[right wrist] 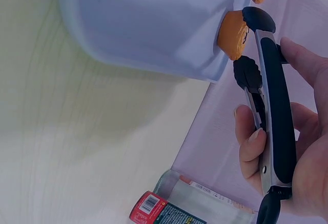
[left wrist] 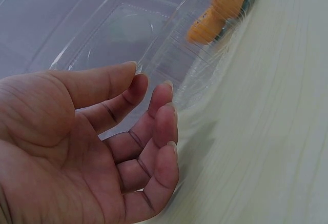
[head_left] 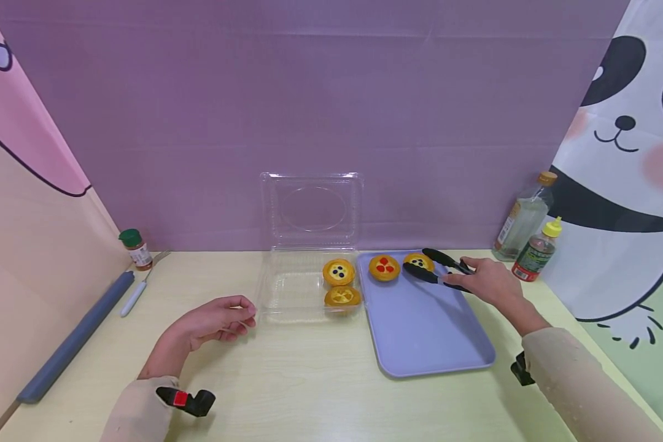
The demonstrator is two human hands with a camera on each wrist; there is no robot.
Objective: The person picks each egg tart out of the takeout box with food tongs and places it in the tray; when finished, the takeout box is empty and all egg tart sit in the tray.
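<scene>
My right hand (head_left: 488, 282) holds black-and-silver tongs (right wrist: 277, 111). Their black tips stand around an egg tart (right wrist: 232, 35) with dark dots, at the back right of the lavender tray (head_left: 431, 331); whether they squeeze it I cannot tell. Left of it on the tray sits a tart with red pieces (head_left: 383, 268). A clear hinged plastic container (head_left: 293, 288) stands with its lid up, left of the tray. Inside, on the right, are a dark-dotted tart (head_left: 339, 271) and a yellow-topped tart (head_left: 342, 297). My left hand (left wrist: 97, 142) pinches the container's left edge between thumb and forefinger.
At the back right stand a tall clear bottle (head_left: 522, 224) and a yellow-capped bottle (head_left: 536, 252). On the left are a green-lidded jar (head_left: 136, 250), a fork (head_left: 138, 291) and a long blue-grey roll (head_left: 77, 337). A purple backdrop (head_left: 309, 110) rises behind the table.
</scene>
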